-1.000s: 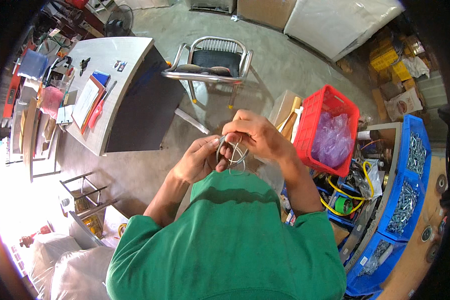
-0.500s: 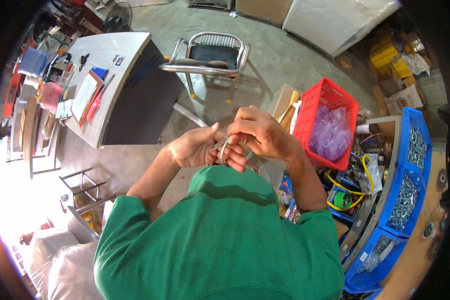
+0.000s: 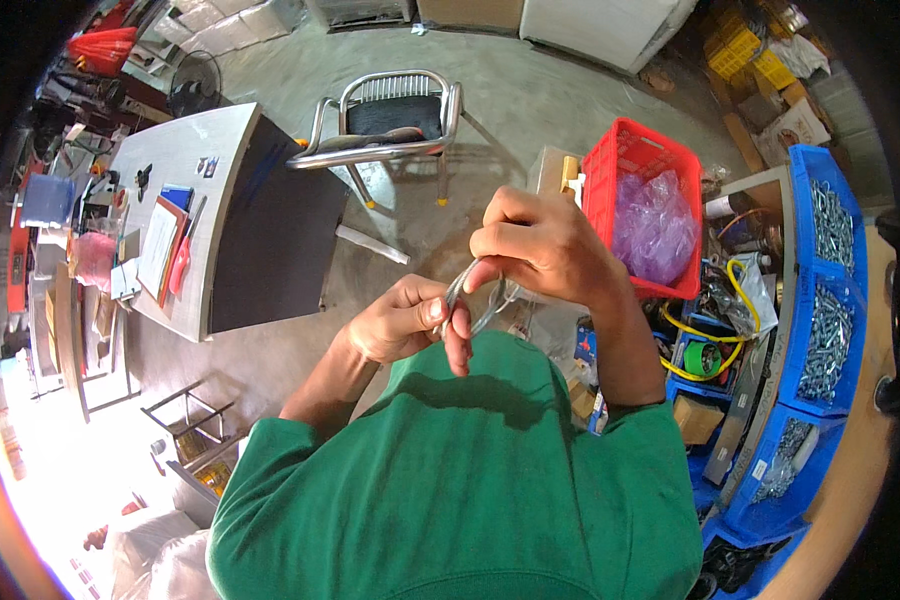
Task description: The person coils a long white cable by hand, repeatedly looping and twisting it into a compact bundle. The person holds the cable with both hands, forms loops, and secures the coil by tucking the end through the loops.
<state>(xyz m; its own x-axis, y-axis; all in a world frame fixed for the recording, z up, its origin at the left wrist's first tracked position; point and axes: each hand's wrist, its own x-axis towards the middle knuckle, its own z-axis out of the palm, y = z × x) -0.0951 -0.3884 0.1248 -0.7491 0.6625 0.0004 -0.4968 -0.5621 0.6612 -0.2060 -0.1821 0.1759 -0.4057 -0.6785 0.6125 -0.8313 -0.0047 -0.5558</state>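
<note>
A thin grey cord (image 3: 456,286), bent into loops, runs between my two hands in front of the green shirt (image 3: 460,470). My left hand (image 3: 407,318) pinches it, thumb laid over the strands and fingertips pointing to the right. Above and to the right, my right hand (image 3: 542,245) grips the cord between thumb and curled fingers, back of the hand up. Part of the cord dips below the right fingers, and its ends are hidden by the hands.
At right stand a red crate (image 3: 594,200) with purple plastic bags (image 3: 655,230) and blue bins (image 3: 778,430) of screws. A yellow hose (image 3: 745,320) lies beside them. Ahead is a metal chair (image 3: 390,120); at left, a desk (image 3: 185,235) with papers and red scissors (image 3: 179,270).
My left hand, palm up and fingers looser before, has turned and brought its thumb down on the cord. The right hand stays closed on it. The whole view has shifted slightly.
</note>
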